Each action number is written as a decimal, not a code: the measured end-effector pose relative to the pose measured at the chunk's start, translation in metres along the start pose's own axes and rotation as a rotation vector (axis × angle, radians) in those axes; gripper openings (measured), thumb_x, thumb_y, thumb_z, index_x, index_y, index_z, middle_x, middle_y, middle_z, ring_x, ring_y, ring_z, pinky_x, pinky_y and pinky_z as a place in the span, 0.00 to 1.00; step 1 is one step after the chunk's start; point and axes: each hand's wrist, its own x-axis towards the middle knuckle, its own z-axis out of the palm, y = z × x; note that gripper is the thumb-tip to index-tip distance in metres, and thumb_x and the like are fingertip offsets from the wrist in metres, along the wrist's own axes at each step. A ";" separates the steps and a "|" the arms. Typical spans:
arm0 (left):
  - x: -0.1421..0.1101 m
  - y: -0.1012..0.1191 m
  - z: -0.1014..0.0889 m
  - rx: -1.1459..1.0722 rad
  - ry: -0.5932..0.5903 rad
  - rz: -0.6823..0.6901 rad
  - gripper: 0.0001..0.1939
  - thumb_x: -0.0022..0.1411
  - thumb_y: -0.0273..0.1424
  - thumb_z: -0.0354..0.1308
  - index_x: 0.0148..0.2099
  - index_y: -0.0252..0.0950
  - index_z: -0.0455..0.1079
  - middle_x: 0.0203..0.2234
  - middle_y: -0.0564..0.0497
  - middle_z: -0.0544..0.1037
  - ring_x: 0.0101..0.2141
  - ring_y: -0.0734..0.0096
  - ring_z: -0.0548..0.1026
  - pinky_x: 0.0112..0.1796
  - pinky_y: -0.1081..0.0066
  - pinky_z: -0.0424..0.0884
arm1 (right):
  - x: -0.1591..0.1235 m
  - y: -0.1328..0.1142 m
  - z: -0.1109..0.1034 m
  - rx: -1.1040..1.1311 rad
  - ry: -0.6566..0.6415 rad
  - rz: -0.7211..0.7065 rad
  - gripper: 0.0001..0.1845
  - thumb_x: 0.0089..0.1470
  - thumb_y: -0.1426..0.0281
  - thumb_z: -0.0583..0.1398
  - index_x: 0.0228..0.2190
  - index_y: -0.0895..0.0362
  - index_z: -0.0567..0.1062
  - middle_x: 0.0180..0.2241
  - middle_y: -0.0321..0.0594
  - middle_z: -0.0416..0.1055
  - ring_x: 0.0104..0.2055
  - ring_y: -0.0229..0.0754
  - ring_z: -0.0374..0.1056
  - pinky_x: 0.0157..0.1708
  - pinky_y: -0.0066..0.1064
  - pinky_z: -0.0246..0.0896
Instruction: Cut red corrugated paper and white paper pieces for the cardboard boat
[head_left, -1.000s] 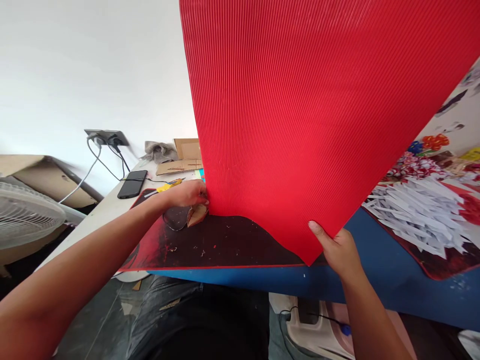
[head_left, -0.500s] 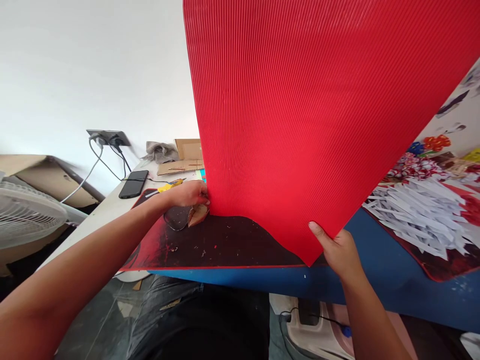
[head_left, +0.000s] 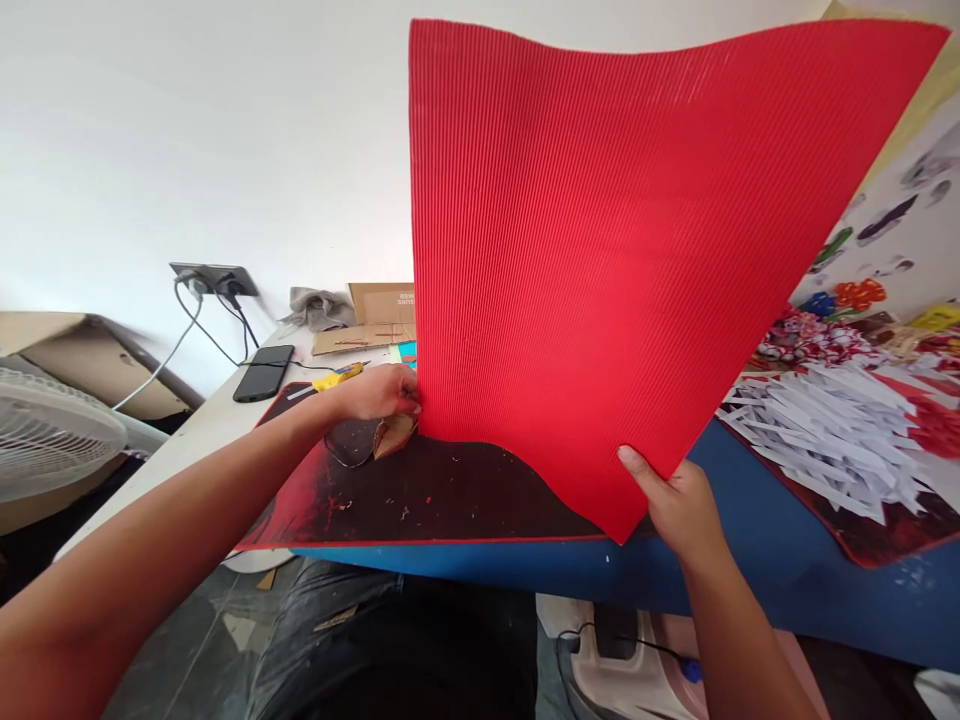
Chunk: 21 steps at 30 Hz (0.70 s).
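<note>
Red ribbed sheet point(head_left: 600, 260): top edge now in view | left hand point(head_left: 386, 391), right hand point(head_left: 681, 503): gripping its lower corners

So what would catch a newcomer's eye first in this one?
Most likely the big red sheet, ribbed and held upright over the dark mat, with the left hand at its lower left corner and the right hand gripping near its lower right one. After that, probably the heap of white strips on the right of the table, and the white fan at the far left.
</note>
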 end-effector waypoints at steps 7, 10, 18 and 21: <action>0.000 0.021 -0.009 -0.070 -0.023 -0.059 0.08 0.62 0.35 0.62 0.36 0.40 0.82 0.31 0.53 0.85 0.35 0.63 0.80 0.37 0.70 0.68 | 0.000 -0.003 -0.008 0.005 0.016 0.013 0.24 0.54 0.47 0.69 0.33 0.56 0.89 0.40 0.50 0.89 0.43 0.65 0.85 0.38 0.44 0.80; -0.002 0.031 -0.016 -0.115 -0.045 -0.070 0.09 0.62 0.37 0.62 0.33 0.39 0.80 0.29 0.53 0.84 0.33 0.64 0.80 0.35 0.70 0.69 | 0.000 -0.001 -0.010 0.036 0.029 0.027 0.25 0.54 0.46 0.69 0.34 0.56 0.89 0.40 0.50 0.89 0.44 0.65 0.85 0.40 0.45 0.80; -0.013 0.042 -0.035 -0.183 -0.073 -0.015 0.11 0.64 0.40 0.62 0.34 0.41 0.80 0.24 0.53 0.80 0.28 0.65 0.77 0.31 0.69 0.67 | 0.002 0.006 -0.008 0.127 0.046 0.076 0.27 0.56 0.45 0.70 0.39 0.57 0.89 0.45 0.51 0.88 0.48 0.65 0.84 0.42 0.44 0.81; -0.016 0.043 -0.036 -0.227 -0.079 -0.011 0.11 0.63 0.41 0.63 0.34 0.40 0.80 0.23 0.53 0.79 0.27 0.66 0.75 0.31 0.69 0.66 | 0.003 0.002 -0.007 0.141 0.041 0.079 0.27 0.55 0.46 0.71 0.39 0.57 0.90 0.44 0.51 0.88 0.47 0.64 0.85 0.41 0.43 0.81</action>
